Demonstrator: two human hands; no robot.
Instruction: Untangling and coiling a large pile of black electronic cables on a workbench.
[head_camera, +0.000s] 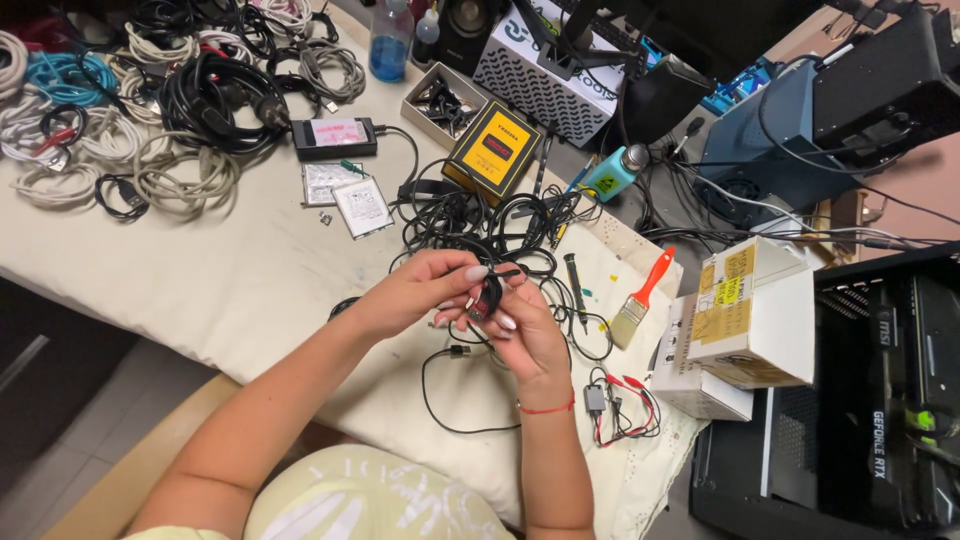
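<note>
- The left hand (425, 290) and right hand (525, 335) meet above the middle of the desk (250, 270), close to its near edge, both grasping a small coil of black cable (490, 295) lifted clear of the cloth.
- The left fingers (470, 275) pinch the top of the coil while the right fingers (505, 322) close round it from below, a grip that seems meant to keep the loops from springing apart.
- A loose tail with a plug (458, 351) hangs from the coil and loops across the cloth toward the near edge, so that end is not yet gathered in.
- Just beyond the hands lies a tangle of black leads (470, 215), within easy reach.
- Coiled cables, white, grey, black and blue (130, 100), are heaped at the far left corner, apparently kept apart from the tangle.
- A paintbrush with an orange handle (640, 295) and stacked cardboard boxes (750, 320) sit at the right edge, out of the hands' way.
</note>
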